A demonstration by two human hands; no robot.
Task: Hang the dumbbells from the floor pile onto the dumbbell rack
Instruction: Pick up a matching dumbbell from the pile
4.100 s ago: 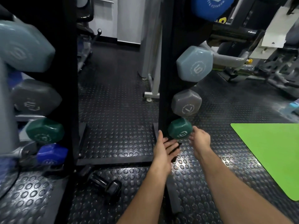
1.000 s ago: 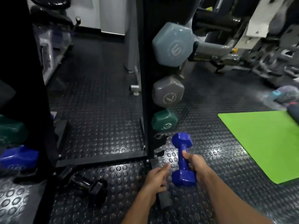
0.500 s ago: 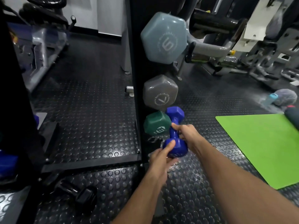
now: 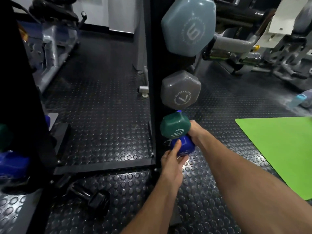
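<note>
Since the blue dumbbell [image 4: 183, 146] is the smallest size on this rack [image 4: 152, 81], I judge it light and rigid, with a coating that looks smooth and probably slick. Best hold is the narrow handle between the heads. Right hand [image 4: 194, 130] is wrapped round that handle, mostly hidden behind the green dumbbell [image 4: 175, 126]. Left hand [image 4: 173, 159] has fingers fairly straight, thumb and fingertips pressing the lower blue head to steer it, not clamped. Blue one sits near upright, just beside the post at the lowest slot, its top head peeking behind the green one, under the grey dumbbell [image 4: 180, 89]. Whether it is seated on a peg: can't tell. A black dumbbell [image 4: 91, 198] lies on the floor [image 4: 101, 107].
</note>
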